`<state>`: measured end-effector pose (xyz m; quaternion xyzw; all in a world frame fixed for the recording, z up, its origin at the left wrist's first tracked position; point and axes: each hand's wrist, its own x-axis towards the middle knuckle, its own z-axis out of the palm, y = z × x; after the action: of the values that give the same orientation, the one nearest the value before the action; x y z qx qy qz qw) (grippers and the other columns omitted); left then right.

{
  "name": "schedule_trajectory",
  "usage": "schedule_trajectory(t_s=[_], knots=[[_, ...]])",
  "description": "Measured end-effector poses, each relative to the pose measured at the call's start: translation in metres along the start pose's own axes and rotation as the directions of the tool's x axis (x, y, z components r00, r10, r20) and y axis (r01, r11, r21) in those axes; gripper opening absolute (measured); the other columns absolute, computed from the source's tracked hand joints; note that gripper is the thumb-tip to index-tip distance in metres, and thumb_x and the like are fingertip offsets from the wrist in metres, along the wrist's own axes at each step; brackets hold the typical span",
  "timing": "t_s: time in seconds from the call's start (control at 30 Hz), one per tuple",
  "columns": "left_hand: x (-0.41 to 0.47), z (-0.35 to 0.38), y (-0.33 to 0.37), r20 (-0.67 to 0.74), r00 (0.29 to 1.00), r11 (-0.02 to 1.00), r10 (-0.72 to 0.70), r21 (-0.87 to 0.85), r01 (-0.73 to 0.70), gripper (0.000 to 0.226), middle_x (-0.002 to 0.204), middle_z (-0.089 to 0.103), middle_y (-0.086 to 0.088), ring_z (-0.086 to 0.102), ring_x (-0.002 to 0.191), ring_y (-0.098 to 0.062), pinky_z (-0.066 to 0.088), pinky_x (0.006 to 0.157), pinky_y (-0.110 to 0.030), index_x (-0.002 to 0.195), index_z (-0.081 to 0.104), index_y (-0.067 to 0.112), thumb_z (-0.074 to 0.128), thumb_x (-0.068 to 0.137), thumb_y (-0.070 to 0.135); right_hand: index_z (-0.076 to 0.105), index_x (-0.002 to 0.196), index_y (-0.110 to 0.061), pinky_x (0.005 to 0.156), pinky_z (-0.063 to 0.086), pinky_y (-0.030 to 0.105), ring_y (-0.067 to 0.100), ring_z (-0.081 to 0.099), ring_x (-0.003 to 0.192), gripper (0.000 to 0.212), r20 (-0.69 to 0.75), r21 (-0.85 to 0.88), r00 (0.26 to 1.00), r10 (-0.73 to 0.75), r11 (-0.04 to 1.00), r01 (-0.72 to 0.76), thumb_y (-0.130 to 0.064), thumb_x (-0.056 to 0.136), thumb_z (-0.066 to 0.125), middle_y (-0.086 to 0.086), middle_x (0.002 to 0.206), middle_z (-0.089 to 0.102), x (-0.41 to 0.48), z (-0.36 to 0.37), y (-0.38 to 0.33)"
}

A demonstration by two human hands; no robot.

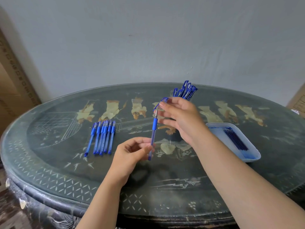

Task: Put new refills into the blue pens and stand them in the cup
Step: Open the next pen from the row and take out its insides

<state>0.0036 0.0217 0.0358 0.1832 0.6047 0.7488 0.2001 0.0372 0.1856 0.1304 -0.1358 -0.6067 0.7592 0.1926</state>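
Blue pen (153, 136), uncapped and tip-up, is pinched low on its barrel by the left hand (132, 152). The right hand (179, 116) pinches a cap (164, 98) just above the tip. Behind it, the cup (173, 93) holds capped pens (186, 90). A tray (254, 156) to the right holds refills (236, 139). A pen row (103, 138) lies on the tabletop (49, 162).

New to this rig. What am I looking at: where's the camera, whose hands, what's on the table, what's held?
No robot: one picture, from a camera worn on a person's head, looking down at their bare hands. The left hand pinches an uncapped blue pen by its lower barrel, tip up. The right hand holds a blue cap just above that tip. On the table: a row of blue pens at left, a tray of dark blue refills at right, and a cup of pens at the back, partly behind the right hand.
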Motion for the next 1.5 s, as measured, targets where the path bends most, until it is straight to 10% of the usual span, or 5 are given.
schedule_trajectory(t_s=[0.73, 1.5], knots=[[0.003, 0.001, -0.009, -0.050, 0.999, 0.997, 0.012, 0.077, -0.008, 0.017, 0.088, 0.075, -0.010, 0.069, 0.078, -0.021, 0.056, 0.067, -0.024, 0.097, 0.070, 0.004, 0.068, 0.084, -0.005, 0.057, 0.090, -0.015, 0.070, 0.062, 0.043, 0.026, 0.070, 0.093, 0.014, 0.102, -0.443, 0.992, -0.080, 0.889, 0.117, -0.005, 0.090, 0.066, 0.006, 0.094, 0.058, -0.005, 0.011, 0.021], [0.003, 0.002, -0.012, -0.093, 0.994, 0.973, 0.060, 0.229, -0.038, 0.018, 0.087, 0.075, -0.009, 0.070, 0.083, -0.033, 0.058, 0.077, -0.045, 0.093, 0.069, 0.011, 0.066, 0.086, -0.006, 0.053, 0.085, -0.015, 0.067, 0.062, 0.046, 0.027, 0.070, 0.087, 0.018, 0.089, -0.506, 0.985, -0.145, 0.846, 0.170, -0.005, 0.089, 0.068, 0.008, 0.089, 0.059, -0.003, 0.009, 0.031]])
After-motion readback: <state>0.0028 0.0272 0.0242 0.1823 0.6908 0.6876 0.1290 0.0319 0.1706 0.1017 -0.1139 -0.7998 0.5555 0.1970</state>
